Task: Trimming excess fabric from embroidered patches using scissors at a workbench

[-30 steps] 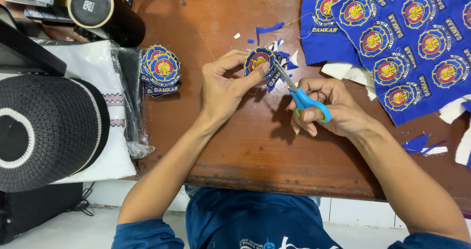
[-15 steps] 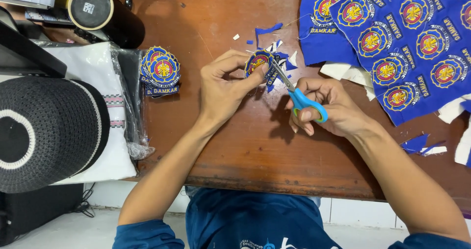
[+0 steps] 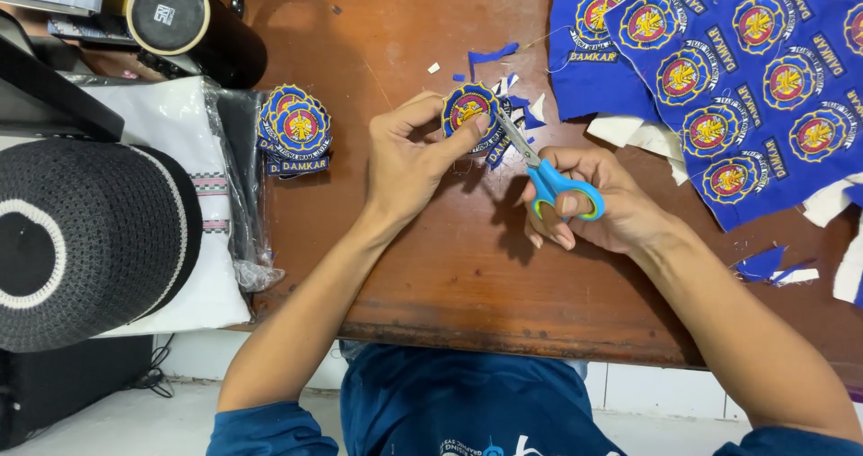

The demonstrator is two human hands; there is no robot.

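- Above the wooden table (image 3: 422, 267), the left hand (image 3: 409, 164) pinched a round embroidered patch (image 3: 469, 110) between closed fingertips.
- The right hand (image 3: 589, 200) gripped blue-handled scissors (image 3: 548, 177), fingers curled through the loops, blades at the patch edge.

A worn brown wooden table (image 3: 431, 267) carries a stack of cut round embroidered patches (image 3: 295, 130), a blue fabric sheet of uncut patches (image 3: 719, 79), scattered blue and white fabric scraps (image 3: 773, 265) and a black cylindrical flask (image 3: 193, 26).

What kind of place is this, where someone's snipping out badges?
Probably a small home or shop sewing workspace: a worn wooden table, a blue sheet of embroidered badges awaiting cutting, and a stack of cut badges beside a black knitted cap.
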